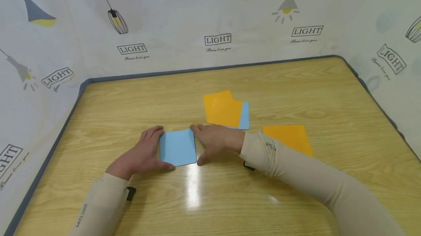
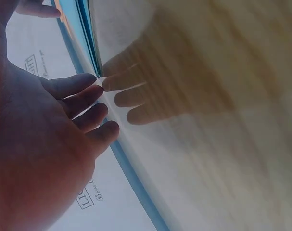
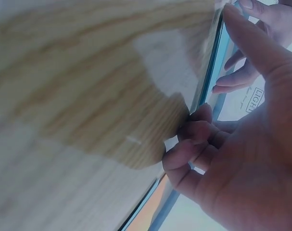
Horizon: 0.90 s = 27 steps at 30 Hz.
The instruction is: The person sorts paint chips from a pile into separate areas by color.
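A light-blue square card (image 1: 177, 148) with rounded corners lies on the wooden table between both hands; the wrist views show layered blue edges (image 2: 83, 29), like a thin stack. My left hand (image 1: 144, 155) lies along its left side, fingertips at the far left corner and thumb at the near edge. On the other side, my right hand (image 1: 215, 139) touches the far right corner with its fingers, while its thumb lies beside the near right corner. The right fingers (image 3: 194, 130) are bent at the stack's edge in the right wrist view. Neither hand lifts the stack.
Behind the right hand, two overlapping orange squares (image 1: 223, 110) lie on a blue square (image 1: 244, 115). Another orange square (image 1: 289, 137) is partly under the right sleeve from this angle. A grey-blue border (image 1: 210, 69) edges the table (image 1: 158, 101), with printed curtain-like walls (image 1: 177, 20) around it.
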Tool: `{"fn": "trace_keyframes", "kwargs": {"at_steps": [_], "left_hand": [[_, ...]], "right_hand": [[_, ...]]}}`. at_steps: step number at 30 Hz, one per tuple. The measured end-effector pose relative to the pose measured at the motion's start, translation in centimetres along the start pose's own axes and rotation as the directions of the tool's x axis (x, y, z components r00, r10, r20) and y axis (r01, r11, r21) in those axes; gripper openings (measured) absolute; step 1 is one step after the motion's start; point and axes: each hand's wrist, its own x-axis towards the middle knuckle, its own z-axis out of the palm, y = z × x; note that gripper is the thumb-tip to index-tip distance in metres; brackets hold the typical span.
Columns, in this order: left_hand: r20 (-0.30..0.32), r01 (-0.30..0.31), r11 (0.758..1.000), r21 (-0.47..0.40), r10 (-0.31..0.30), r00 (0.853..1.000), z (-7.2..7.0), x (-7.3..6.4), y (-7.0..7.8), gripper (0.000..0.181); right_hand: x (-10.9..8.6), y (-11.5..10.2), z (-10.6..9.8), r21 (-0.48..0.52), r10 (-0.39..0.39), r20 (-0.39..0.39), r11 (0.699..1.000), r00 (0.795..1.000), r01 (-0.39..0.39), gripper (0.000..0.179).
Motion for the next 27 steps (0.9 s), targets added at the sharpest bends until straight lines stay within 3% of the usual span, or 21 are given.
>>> {"fn": "trace_keyframes", "kwargs": {"at_steps": [11,17,27], "left_hand": [[0.006,-0.011,1.0,0.002,0.011,1.0,0.0,1.4,0.3,0.116],[0.002,-0.028,0.999,-0.024,0.028,1.0,0.2,2.9,0.7,0.119],[0.042,-0.115,0.993,-0.033,0.116,0.992,-0.3,6.6,3.4,0.117]], "right_hand": [[-0.4,0.6,0.2,0.049,-0.027,-0.016,0.998,1.0,0.028,0.097],[-1.0,1.9,-0.7,0.086,-0.042,-0.109,0.995,0.993,0.052,0.086],[-4.1,6.7,-3.9,0.193,0.095,-0.261,0.98,0.961,-0.044,0.08]]}}
